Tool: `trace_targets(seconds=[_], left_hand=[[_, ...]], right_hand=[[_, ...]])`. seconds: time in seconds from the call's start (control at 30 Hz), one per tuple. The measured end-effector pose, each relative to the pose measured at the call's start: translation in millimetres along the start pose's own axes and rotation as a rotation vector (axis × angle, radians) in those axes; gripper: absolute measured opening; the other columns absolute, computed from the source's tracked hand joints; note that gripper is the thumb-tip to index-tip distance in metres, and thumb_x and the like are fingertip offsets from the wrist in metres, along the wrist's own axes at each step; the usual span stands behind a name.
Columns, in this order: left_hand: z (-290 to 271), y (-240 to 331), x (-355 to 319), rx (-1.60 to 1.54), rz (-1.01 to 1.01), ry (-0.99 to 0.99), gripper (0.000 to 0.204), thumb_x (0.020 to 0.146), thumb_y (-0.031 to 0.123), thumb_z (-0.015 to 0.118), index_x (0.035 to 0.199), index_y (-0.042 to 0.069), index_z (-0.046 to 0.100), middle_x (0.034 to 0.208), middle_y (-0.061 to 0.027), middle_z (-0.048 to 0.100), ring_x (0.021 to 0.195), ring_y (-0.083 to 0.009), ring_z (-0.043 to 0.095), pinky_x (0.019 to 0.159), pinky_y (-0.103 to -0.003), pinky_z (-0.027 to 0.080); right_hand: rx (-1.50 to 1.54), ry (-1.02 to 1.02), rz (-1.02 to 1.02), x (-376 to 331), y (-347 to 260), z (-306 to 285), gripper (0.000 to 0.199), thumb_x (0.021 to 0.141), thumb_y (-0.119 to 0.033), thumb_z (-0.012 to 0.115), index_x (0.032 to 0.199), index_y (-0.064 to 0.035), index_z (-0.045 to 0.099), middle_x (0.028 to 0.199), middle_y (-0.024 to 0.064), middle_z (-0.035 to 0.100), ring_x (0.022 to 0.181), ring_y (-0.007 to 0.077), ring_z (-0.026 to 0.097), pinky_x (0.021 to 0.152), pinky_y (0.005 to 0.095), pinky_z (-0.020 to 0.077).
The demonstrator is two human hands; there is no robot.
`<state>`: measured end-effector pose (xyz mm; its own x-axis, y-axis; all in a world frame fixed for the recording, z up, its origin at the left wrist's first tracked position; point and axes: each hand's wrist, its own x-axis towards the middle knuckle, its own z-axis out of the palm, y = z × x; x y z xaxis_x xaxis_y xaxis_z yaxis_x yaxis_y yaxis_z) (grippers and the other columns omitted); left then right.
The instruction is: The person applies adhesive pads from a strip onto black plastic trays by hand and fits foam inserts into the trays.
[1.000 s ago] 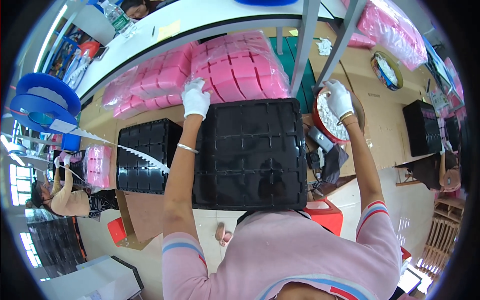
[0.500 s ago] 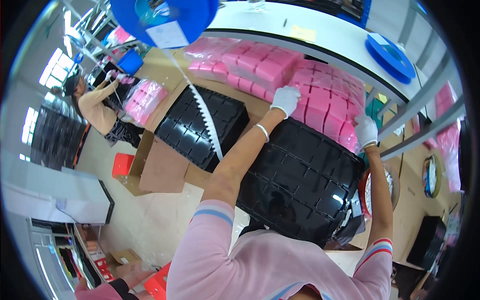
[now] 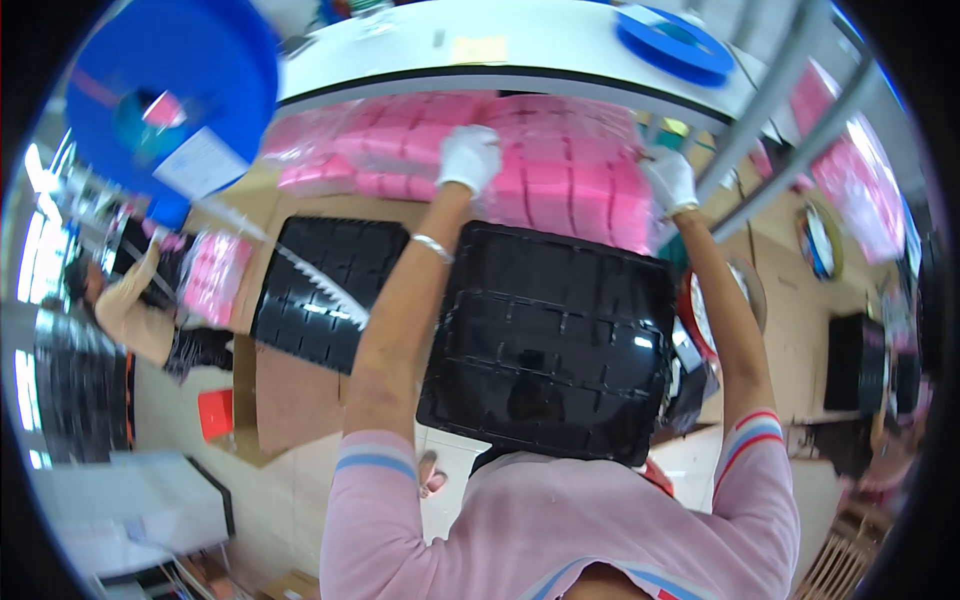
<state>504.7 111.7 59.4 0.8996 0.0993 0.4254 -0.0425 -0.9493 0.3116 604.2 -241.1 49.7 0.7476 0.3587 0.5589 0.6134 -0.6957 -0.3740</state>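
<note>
A pink block-like package (image 3: 570, 185), wrapped in clear plastic, lies at the far edge of the black tray stack in front of me. My left hand (image 3: 470, 158), in a white glove, has its fingers curled at the package's upper left. At its right side, my right hand (image 3: 668, 178), also gloved, is closed on the plastic wrap. The fingertips of both hands are partly hidden. Between my forearms sits the black ridged tray (image 3: 550, 330), close to my body.
More pink packages (image 3: 390, 130) lie behind a second black tray (image 3: 330, 280) on the left. A large blue reel (image 3: 175, 95) with a white toothed strip (image 3: 325, 285) hangs upper left. Grey rails (image 3: 790, 110) stand at right. Another person (image 3: 135, 310) works at far left.
My view has turned, so the surroundings appear shifted left and the black tray looks straighter. Both hands stay at the sides of the pink package.
</note>
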Motion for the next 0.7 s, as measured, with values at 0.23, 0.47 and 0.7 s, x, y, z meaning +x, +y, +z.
trace_targets(seconds=[0.23, 0.47, 0.7], left_hand=[[-71.5, 48.6, -88.3, 0.202, 0.397, 0.312, 0.009, 0.080, 0.010, 0.063, 0.088, 0.008, 0.068, 0.111, -0.0043, 0.068, 0.115, -0.0261, 0.059, 0.099, -0.047, 0.041], [-110.6, 68.4, -239.7, 0.102, 0.471, -0.016, 0.011, 0.079, 0.008, 0.072, 0.085, 0.004, 0.063, 0.119, -0.0106, 0.064, 0.127, -0.0321, 0.053, 0.108, -0.053, 0.038], [-154.9, 89.2, -294.5, 0.073, 0.441, -0.233, 0.010, 0.077, 0.006, 0.074, 0.080, 0.003, 0.065, 0.125, -0.0133, 0.062, 0.132, -0.0353, 0.049, 0.108, -0.053, 0.038]], right_hand=[[-0.139, -0.023, -0.186, -80.6, -85.8, -95.0, 0.004, 0.079, -0.005, 0.066, 0.083, -0.0072, 0.067, 0.095, 0.0080, 0.068, 0.090, 0.0324, 0.064, 0.076, 0.0452, 0.0492], [-0.199, -0.314, -0.197, -218.0, -151.4, -154.5, 0.008, 0.075, -0.009, 0.067, 0.081, -0.0109, 0.063, 0.099, 0.0031, 0.060, 0.092, 0.0235, 0.056, 0.082, 0.0389, 0.0425], [-0.131, -0.376, -0.120, -273.9, -199.5, -191.3, 0.007, 0.074, -0.008, 0.068, 0.078, -0.0100, 0.062, 0.092, 0.0045, 0.061, 0.083, 0.0244, 0.058, 0.078, 0.0382, 0.0448]])
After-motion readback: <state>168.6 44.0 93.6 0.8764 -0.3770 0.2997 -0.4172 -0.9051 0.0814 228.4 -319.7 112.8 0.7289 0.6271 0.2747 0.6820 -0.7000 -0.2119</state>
